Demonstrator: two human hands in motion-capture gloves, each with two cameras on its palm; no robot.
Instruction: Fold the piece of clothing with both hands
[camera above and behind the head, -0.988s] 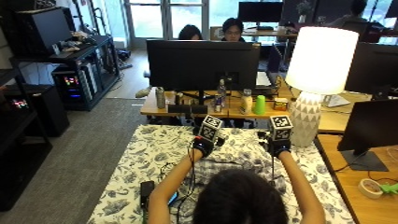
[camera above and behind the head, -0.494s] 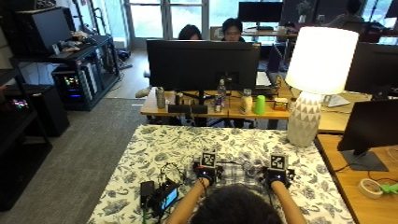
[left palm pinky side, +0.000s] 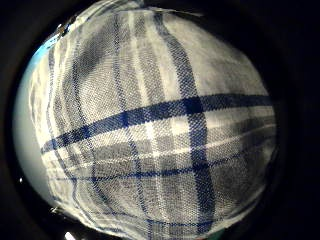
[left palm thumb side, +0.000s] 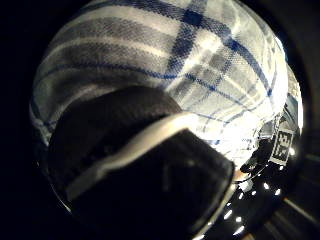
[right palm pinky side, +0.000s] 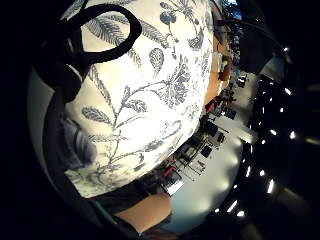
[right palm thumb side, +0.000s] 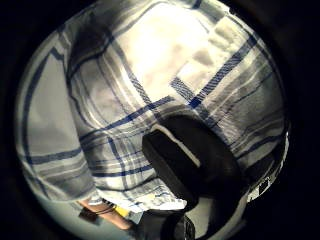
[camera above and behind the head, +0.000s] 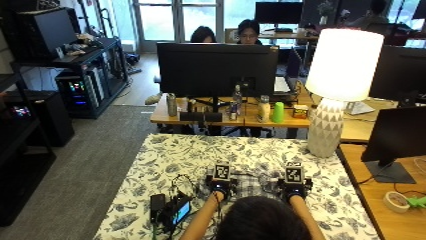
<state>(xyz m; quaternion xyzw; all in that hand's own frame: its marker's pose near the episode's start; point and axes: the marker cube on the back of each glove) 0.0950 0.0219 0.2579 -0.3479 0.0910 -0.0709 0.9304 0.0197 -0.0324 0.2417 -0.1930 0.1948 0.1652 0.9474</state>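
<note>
A white and blue plaid piece of clothing lies bunched on the flower-patterned table, just beyond the person's head. My left hand is at its left edge and my right hand at its right edge. Plaid cloth fills the left little finger side view. In the left thumb side view a gloved thumb lies curled on the cloth. The right thumb side view likewise shows a thumb pressed onto folded plaid cloth. The head hides the near part of the garment.
A black device with a lit screen and looped cables sits on the table left of my left hand. A tall white lamp stands at the table's far right corner. A monitor and a tape roll are on the desk to the right.
Both hands have come down from above the table's middle and back toward the person. They are now low at the cloth near the table's front.
</note>
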